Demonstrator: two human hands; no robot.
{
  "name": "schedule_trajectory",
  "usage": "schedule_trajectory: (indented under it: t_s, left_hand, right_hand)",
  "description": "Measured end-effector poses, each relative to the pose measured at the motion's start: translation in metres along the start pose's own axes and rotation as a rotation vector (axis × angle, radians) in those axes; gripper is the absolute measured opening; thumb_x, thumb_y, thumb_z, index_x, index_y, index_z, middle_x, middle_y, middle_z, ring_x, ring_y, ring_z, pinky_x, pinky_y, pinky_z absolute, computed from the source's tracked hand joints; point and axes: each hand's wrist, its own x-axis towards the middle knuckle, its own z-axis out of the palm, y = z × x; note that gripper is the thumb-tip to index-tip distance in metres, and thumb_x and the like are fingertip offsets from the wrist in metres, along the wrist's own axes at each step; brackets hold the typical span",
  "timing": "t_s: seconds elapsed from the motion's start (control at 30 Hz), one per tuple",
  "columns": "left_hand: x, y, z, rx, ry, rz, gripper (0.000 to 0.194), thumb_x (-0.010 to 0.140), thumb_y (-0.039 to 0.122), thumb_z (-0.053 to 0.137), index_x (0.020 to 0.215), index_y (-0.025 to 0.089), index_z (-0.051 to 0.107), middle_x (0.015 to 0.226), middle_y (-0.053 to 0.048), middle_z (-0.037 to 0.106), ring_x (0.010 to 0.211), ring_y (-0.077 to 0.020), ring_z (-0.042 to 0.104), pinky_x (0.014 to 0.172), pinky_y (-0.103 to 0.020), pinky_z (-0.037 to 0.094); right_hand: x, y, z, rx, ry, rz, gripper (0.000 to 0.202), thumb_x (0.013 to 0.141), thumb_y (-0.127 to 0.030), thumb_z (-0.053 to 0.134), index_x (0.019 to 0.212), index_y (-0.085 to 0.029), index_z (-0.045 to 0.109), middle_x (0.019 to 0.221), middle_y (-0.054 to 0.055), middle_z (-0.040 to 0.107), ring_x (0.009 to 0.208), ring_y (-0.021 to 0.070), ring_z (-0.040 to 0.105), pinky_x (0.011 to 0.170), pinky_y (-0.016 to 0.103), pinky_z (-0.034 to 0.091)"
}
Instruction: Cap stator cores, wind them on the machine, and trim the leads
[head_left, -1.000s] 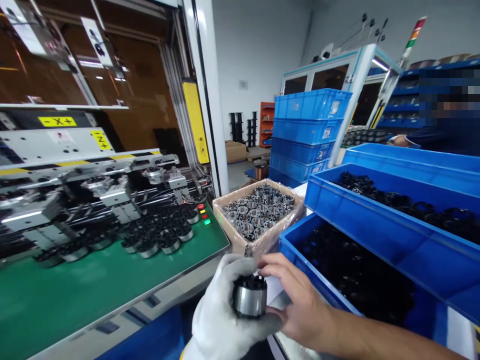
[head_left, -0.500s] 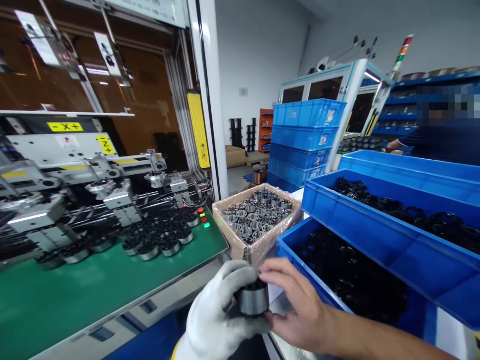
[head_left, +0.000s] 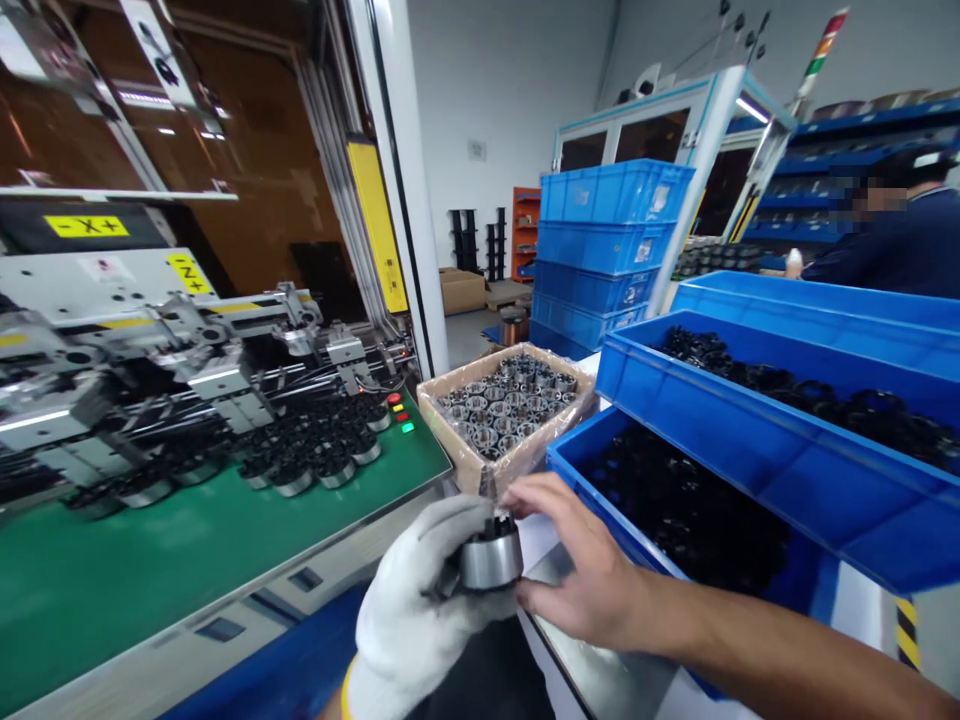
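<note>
A motor stator (head_left: 491,562), a ring of bare steel with black plastic end pieces, is held low in the middle of the view. My left hand (head_left: 427,590), in a white glove, is closed around its left side. My bare right hand (head_left: 585,570) reaches in from the right, fingertips at the stator's top edge and thumb at its lower right. Just beyond the hands stands a plastic-lined cardboard box (head_left: 459,465) of bare steel cores (head_left: 506,405). To the right, a blue bin (head_left: 570,470) holds black plastic parts (head_left: 675,500).
On the machine's green table (head_left: 225,540) at left sit several stators (head_left: 315,440) with black ends, before metal fixtures (head_left: 225,385). A second blue bin (head_left: 750,455) overhangs the first. Stacked blue crates (head_left: 607,245) stand behind. A co-worker (head_left: 892,235) is at the far right.
Both hands and the stator have shifted slightly up and left in view. The black top of the stator shows more between the hands. The co-worker's posture has changed.
</note>
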Motion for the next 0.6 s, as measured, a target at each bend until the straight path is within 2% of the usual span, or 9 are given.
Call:
schedule_trajectory:
  t_s: [0.07,0.13,0.2,0.27,0.37,0.47,0.53,0.6]
  left_hand:
    - [-0.008,-0.007,0.003,-0.233,-0.023,-0.151,0.043,0.086,0.046,0.073,0.126,0.033,0.069,0.137,-0.006,0.067,0.126,-0.0281,0.065,0.103,-0.036,0.056]
    - [-0.016,-0.014,0.006,-0.346,-0.074,-0.306,0.052,0.088,0.040,0.067,0.139,0.030,0.061,0.147,-0.009,0.060,0.133,-0.0307,0.059,0.107,-0.040,0.054]
    - [-0.019,-0.018,0.010,-0.301,-0.104,-0.436,0.068,0.080,0.031,0.073,0.145,0.029,0.055,0.144,-0.010,0.062,0.129,-0.0312,0.062,0.105,-0.041,0.056]
    - [-0.018,-0.018,0.014,-0.204,-0.094,-0.515,0.077,0.068,0.024,0.082,0.141,0.030,0.057,0.134,-0.008,0.067,0.121,-0.0308,0.065,0.103,-0.041,0.057]
    - [-0.015,-0.016,0.019,-0.248,-0.053,-0.491,0.064,0.065,0.027,0.086,0.125,0.027,0.066,0.125,-0.007,0.070,0.117,-0.0294,0.067,0.101,-0.040,0.057]
    - [-0.012,-0.015,0.017,-0.356,-0.040,-0.373,0.048,0.072,0.036,0.085,0.117,0.026,0.071,0.130,-0.009,0.068,0.123,-0.0297,0.065,0.104,-0.040,0.055]
    - [-0.011,-0.016,0.011,-0.291,-0.065,-0.294,0.049,0.072,0.040,0.086,0.118,0.027,0.072,0.139,-0.010,0.064,0.129,-0.0313,0.062,0.105,-0.040,0.054]
    - [-0.008,-0.015,0.004,-0.165,-0.104,-0.197,0.053,0.071,0.039,0.088,0.120,0.029,0.072,0.137,-0.010,0.065,0.125,-0.0312,0.064,0.103,-0.040,0.055]
  right_hand:
    - [0.002,0.001,-0.001,0.006,-0.015,0.002,0.060,0.081,-0.012,0.072,0.137,-0.018,0.049,0.132,0.017,0.057,0.126,0.0255,0.059,0.105,0.041,0.055]
    - [0.003,0.003,-0.002,0.001,-0.016,-0.032,0.051,0.083,-0.009,0.067,0.131,-0.019,0.052,0.128,0.015,0.059,0.123,0.0241,0.061,0.103,0.041,0.056]
    - [0.003,0.004,-0.002,-0.020,-0.012,-0.066,0.049,0.083,-0.006,0.064,0.129,-0.019,0.053,0.119,0.013,0.061,0.113,0.0224,0.064,0.095,0.038,0.059]
    - [0.001,0.005,0.000,-0.045,-0.024,-0.094,0.053,0.081,-0.007,0.065,0.131,-0.018,0.052,0.113,0.012,0.061,0.106,0.0222,0.065,0.088,0.036,0.060]
    - [-0.001,0.006,0.001,-0.061,-0.037,-0.035,0.061,0.078,-0.009,0.068,0.136,-0.018,0.050,0.122,0.014,0.059,0.113,0.0247,0.063,0.093,0.038,0.060]
    - [-0.001,0.005,0.002,-0.046,-0.040,-0.004,0.053,0.080,-0.006,0.064,0.130,-0.018,0.053,0.120,0.013,0.061,0.113,0.0228,0.064,0.094,0.036,0.059]
    - [-0.001,0.004,0.001,-0.038,-0.058,-0.024,0.046,0.081,-0.004,0.062,0.125,-0.018,0.056,0.113,0.012,0.064,0.105,0.0209,0.067,0.090,0.033,0.060]
    - [-0.002,0.002,0.001,-0.037,-0.070,-0.016,0.042,0.082,-0.005,0.062,0.122,-0.016,0.059,0.111,0.012,0.065,0.101,0.0208,0.068,0.087,0.031,0.060]
